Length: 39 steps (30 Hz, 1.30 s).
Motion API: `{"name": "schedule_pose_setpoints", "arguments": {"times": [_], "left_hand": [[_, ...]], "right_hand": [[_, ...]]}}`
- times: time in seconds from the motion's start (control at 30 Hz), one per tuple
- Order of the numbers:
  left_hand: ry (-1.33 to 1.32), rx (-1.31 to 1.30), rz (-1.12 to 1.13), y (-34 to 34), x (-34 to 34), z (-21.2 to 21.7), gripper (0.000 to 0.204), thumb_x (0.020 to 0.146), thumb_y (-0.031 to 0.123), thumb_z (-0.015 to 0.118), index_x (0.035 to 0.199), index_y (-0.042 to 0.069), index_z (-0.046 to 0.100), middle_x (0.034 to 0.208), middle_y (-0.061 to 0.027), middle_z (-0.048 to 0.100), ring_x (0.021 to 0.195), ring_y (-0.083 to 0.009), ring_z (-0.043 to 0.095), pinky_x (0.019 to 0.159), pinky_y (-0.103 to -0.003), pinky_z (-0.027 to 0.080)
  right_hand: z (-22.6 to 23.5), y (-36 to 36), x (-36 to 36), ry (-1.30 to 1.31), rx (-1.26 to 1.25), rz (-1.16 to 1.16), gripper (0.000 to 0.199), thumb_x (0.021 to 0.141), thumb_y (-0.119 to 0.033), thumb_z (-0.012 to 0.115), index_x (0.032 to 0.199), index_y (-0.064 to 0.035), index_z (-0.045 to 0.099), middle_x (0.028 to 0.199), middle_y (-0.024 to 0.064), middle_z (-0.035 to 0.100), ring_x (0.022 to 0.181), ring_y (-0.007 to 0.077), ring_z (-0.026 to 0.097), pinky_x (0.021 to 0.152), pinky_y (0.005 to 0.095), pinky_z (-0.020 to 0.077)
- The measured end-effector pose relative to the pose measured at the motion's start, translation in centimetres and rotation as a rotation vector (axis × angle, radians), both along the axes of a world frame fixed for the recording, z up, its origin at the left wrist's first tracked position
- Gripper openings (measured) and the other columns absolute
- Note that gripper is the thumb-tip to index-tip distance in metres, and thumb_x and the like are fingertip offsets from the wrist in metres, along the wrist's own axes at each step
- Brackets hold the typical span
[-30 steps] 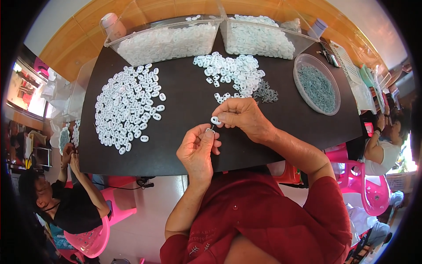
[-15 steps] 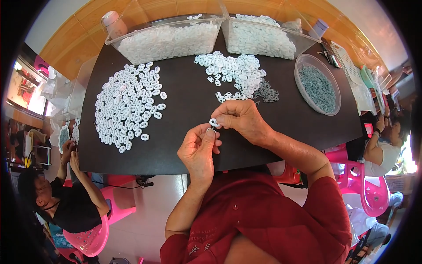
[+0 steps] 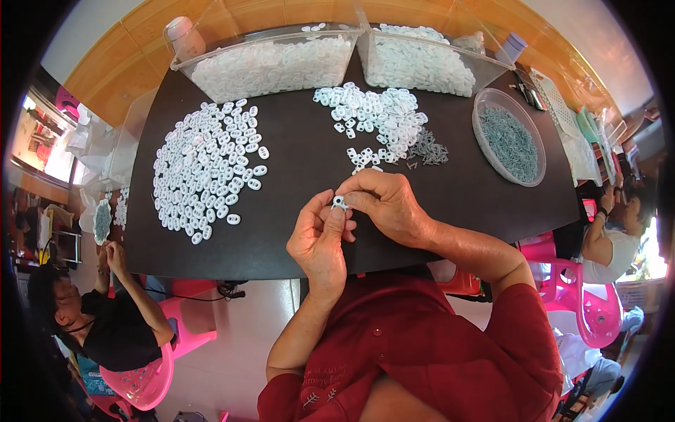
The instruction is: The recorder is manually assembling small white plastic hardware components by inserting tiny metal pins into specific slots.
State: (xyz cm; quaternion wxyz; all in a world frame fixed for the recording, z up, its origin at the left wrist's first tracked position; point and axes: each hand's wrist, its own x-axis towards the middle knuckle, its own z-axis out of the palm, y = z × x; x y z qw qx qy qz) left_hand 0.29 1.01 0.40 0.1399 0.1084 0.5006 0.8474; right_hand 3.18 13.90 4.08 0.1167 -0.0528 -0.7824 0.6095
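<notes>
On my feed, the left hand (image 3: pixel 318 243) and right hand (image 3: pixel 390 204) meet, each pinched nearly closed, thumb against finger, with a small white piece (image 3: pixel 339 202) between their fingertips; I cannot tell whether it is one part or two. I see oval white pieces (image 3: pixel 204 165) spread left of the left hand, and a grey heap (image 3: pixel 427 149) beyond the right.

Wooden wall (image 3: pixel 116 88), pale floor (image 3: pixel 253 344), pink chairs (image 3: pixel 601 313)

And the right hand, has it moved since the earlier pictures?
Yes, slightly: the right hand has moved toward the near edge of the table, away from the small grey pile.
</notes>
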Motion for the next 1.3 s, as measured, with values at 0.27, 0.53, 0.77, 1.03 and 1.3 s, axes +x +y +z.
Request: {"name": "schedule_pose_setpoints", "arguments": {"times": [0.27, 0.53, 0.77, 1.03, 1.3], "left_hand": [[-0.044, 0.023, 0.011, -0.1, -0.5, 0.9, 0.022, 0.089, 0.0, 0.056, 0.109, -0.009, 0.056, 0.077, -0.0091, 0.061, 0.061, -0.0129, 0.058, 0.053, -0.024, 0.05], [-0.141, 0.066, 0.043, 0.0, -0.5, 1.6, 0.021, 0.088, 0.0, 0.056, 0.106, -0.01, 0.058, 0.078, -0.0115, 0.063, 0.06, -0.0145, 0.06, 0.056, -0.025, 0.052], [-0.219, 0.094, 0.044, -0.1, -0.7, 1.4, 0.016, 0.086, 0.0, 0.059, 0.1, -0.007, 0.061, 0.089, -0.0117, 0.066, 0.072, -0.015, 0.062, 0.06, -0.025, 0.052], [-0.217, 0.07, 0.007, -0.5, -0.8, 1.9, 0.016, 0.087, 0.0, 0.059, 0.1, -0.009, 0.06, 0.08, -0.0112, 0.064, 0.063, -0.0146, 0.061, 0.058, -0.023, 0.051], [-0.087, 0.058, 0.028, -0.5, -0.7, 1.2, 0.017, 0.087, 0.002, 0.059, 0.101, -0.008, 0.062, 0.08, -0.0094, 0.063, 0.062, -0.0122, 0.055, 0.059, -0.022, 0.048]], "right_hand": [[0.1, 0.2, 0.6, 0.128, 0.38, 0.048, 0.022, 0.076, 0.0, 0.064, 0.098, -0.0029, 0.064, 0.08, 0.0055, 0.057, 0.072, 0.0142, 0.054, 0.062, 0.0271, 0.0449], [-0.6, -0.3, 0.3, 0.391, 0.553, -0.017, 0.036, 0.068, -0.001, 0.07, 0.103, -0.0032, 0.064, 0.084, 0.0072, 0.058, 0.072, 0.0211, 0.054, 0.063, 0.031, 0.0458], [-0.8, -1.1, 0.2, 0.467, 0.667, -0.101, 0.035, 0.065, 0.001, 0.069, 0.1, 0.0007, 0.06, 0.085, 0.0092, 0.058, 0.07, 0.0224, 0.053, 0.061, 0.0326, 0.0455], [-0.7, -0.7, 0.1, 0.541, 0.697, -0.089, 0.029, 0.067, 0.001, 0.067, 0.096, 0.0007, 0.06, 0.08, 0.0096, 0.058, 0.066, 0.0231, 0.052, 0.059, 0.0329, 0.0442], [-0.7, -1.1, 0.3, 0.543, 0.681, -0.101, 0.026, 0.066, -0.004, 0.067, 0.089, 0.0019, 0.059, 0.076, 0.009, 0.056, 0.068, 0.0249, 0.052, 0.061, 0.0348, 0.0436]]}}
